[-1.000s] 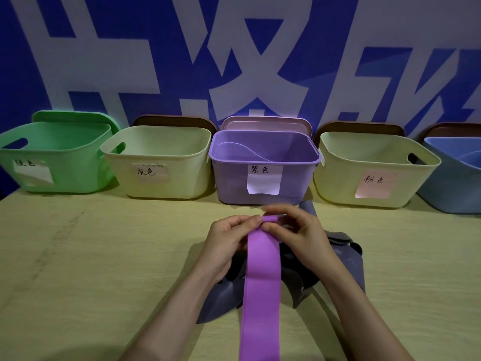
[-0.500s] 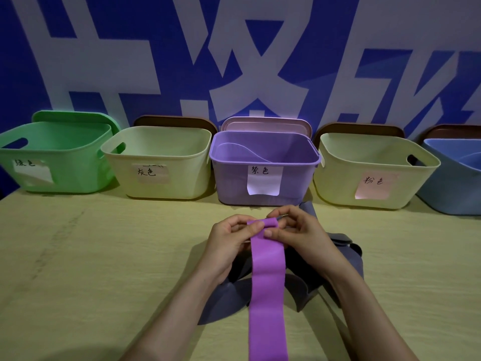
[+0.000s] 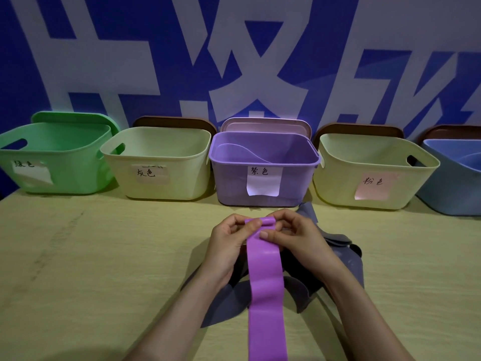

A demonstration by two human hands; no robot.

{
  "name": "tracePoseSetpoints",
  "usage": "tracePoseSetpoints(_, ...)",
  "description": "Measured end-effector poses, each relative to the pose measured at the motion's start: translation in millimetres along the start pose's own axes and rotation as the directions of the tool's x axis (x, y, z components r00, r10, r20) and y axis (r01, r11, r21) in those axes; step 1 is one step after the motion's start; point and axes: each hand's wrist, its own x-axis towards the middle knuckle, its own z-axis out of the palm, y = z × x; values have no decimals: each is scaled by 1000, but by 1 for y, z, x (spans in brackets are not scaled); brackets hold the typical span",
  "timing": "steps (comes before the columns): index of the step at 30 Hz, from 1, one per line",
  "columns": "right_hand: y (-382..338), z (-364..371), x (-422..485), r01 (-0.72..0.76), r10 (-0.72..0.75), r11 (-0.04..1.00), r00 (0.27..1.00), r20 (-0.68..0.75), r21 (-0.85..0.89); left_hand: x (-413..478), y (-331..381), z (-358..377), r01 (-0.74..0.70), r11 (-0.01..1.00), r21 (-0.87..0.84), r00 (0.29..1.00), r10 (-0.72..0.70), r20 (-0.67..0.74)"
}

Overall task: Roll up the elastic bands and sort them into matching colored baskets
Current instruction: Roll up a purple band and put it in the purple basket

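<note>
Purple elastic band (image 3: 265, 277): a smooth, flat rubbery strip, its far end rolled, the rest draped over a crumpled heap of grey bands (image 3: 229, 303) on the pale wood-grain worktop (image 3: 91, 269). Left hand (image 3: 229, 243) and right hand (image 3: 299, 235): fingers (image 3: 253, 225) curled, pinching the small roll from either side. Glossy purple plastic basket (image 3: 229, 183) stands just behind the hands; a wide stretch of worktop shows to their left.
</note>
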Motion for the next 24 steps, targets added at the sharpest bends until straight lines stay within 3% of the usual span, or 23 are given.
tracePoseSetpoints(4, -1, -1, 0, 1, -1, 1000, 1000, -8, 1, 0, -1, -3, -31, 997, 70, 999, 30, 17)
tracePoseSetpoints(13, -6, 0, -3, 22, -22, 1000, 999, -34, 13, -1, 4, -4, -32, 999, 21, 996, 30, 88)
tracePoseSetpoints(19, -6, 0, -3, 53, -34, 989, 991, -131, 141, -3, 2, -1, 45, 998, 36, 991, -49, 128)
tracePoseSetpoints(24, -7, 1, -4, 63, -43, 988, 989, -145, 139, -3, 2, -2, 70, 998, 1, 989, -69, 132)
